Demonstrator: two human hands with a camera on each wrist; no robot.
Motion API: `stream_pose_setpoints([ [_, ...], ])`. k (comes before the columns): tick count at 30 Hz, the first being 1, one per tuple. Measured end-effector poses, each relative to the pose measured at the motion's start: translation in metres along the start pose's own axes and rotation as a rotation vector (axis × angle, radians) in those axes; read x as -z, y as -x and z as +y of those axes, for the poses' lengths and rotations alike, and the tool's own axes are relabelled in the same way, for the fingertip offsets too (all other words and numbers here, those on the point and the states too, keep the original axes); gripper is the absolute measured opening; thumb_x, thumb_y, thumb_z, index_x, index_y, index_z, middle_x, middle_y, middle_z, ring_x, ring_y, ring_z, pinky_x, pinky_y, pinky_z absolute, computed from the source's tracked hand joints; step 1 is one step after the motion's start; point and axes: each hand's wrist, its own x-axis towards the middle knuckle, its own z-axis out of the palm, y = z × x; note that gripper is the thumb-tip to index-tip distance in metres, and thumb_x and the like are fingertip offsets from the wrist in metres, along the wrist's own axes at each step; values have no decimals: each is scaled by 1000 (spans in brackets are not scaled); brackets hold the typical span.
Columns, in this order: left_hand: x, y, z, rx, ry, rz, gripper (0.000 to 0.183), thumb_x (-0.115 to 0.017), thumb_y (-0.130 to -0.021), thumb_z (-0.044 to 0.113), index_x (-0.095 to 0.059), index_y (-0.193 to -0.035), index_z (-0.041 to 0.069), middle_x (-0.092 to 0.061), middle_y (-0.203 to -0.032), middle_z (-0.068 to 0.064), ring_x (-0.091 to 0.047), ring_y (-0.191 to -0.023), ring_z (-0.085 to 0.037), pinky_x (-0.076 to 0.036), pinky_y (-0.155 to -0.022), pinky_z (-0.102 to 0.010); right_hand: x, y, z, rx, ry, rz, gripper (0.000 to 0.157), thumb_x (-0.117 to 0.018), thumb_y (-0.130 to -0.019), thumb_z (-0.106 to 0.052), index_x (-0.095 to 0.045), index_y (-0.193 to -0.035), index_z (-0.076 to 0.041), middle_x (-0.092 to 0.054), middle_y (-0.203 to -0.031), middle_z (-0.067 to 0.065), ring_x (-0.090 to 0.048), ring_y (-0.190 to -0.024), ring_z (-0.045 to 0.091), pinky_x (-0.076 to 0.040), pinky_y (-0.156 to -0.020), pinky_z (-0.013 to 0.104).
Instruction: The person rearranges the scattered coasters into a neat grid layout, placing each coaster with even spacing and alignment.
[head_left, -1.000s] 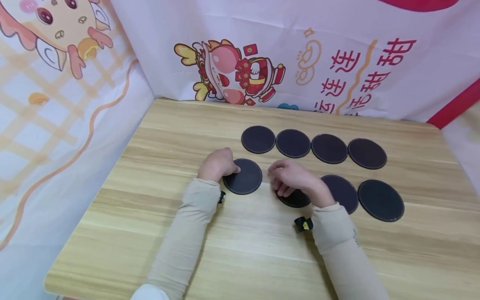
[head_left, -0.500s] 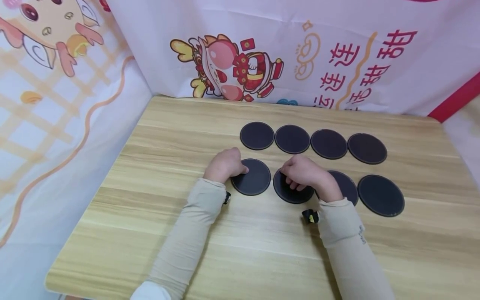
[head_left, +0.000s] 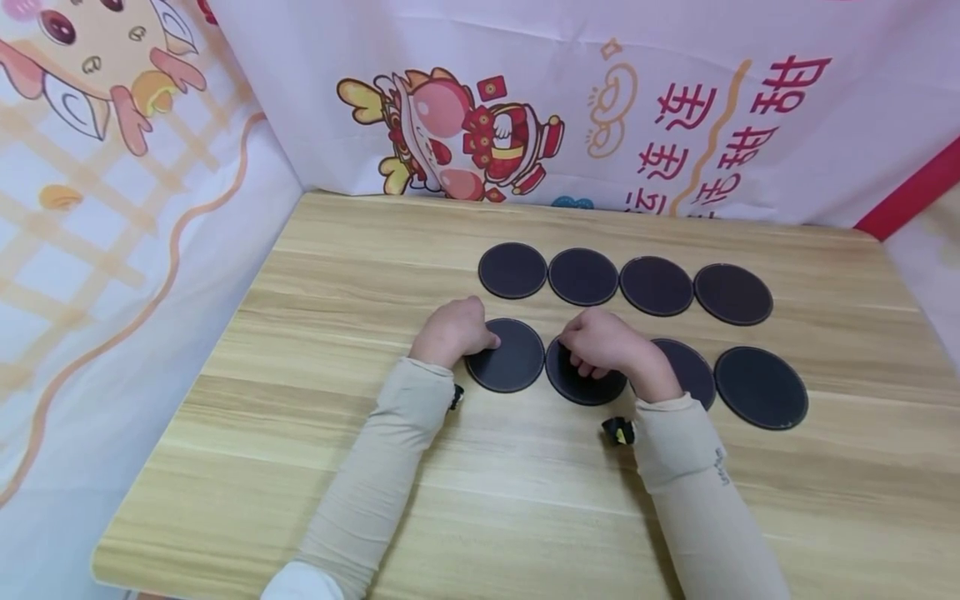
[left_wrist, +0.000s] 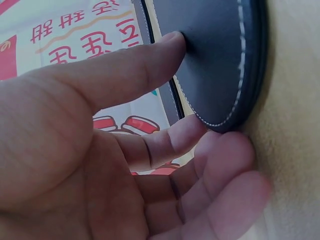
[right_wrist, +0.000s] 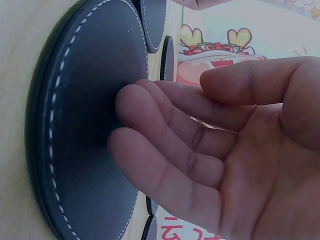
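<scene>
My left hand (head_left: 453, 332) holds a round black coaster (head_left: 510, 367) at its left edge. In the left wrist view the thumb presses on the coaster's (left_wrist: 215, 75) stitched leather-like top, while the fingers curl at its rim. The right hand (head_left: 603, 342) is over the neighbouring coaster (head_left: 585, 390), covering its upper right part. From the right wrist view, its fingertips (right_wrist: 131, 102) are loosely bent right at that coaster's (right_wrist: 85, 65) surface, with the thumb (right_wrist: 240, 82) off to the side. The two coasters sit edge to edge.
Behind them runs a row of several matching coasters (head_left: 583, 277). Two more front-row coasters lie to the right, one (head_left: 688, 371) partly behind the right hand and one (head_left: 761, 388) in full view. The wooden table (head_left: 510, 517) ends at a printed cloth (head_left: 465, 33).
The left hand has slid its coaster right, closing the gap to the neighbouring one. My right hand has shifted slightly right over its coaster. The head view has tilted a little.
</scene>
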Motion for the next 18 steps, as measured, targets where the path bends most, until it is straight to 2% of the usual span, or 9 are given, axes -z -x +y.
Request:
stream_pose_setpoints([
  [12, -2, 5, -2, 10, -11, -11, 43, -73, -94, 34, -65, -118, 1, -66, -110, -13, -60, -98, -25, -49, -90, -40, -6, -1, 0, 5, 15, -1, 35, -45, -104, -12, -64, -128, 5, -65, -87, 16, -67, -72, 27, -58, -63, 39],
  [18, -4, 6, -6, 26, -5, -8, 45, -67, -97, 38, -63, -122, 1, -66, -116, -15, -61, -100, -26, -49, -90, -41, -9, -3, 3, 12, 18, -20, 34, -45, -105, -14, -64, -127, 3, -64, -87, 15, -66, -73, 27, -58, -64, 39],
])
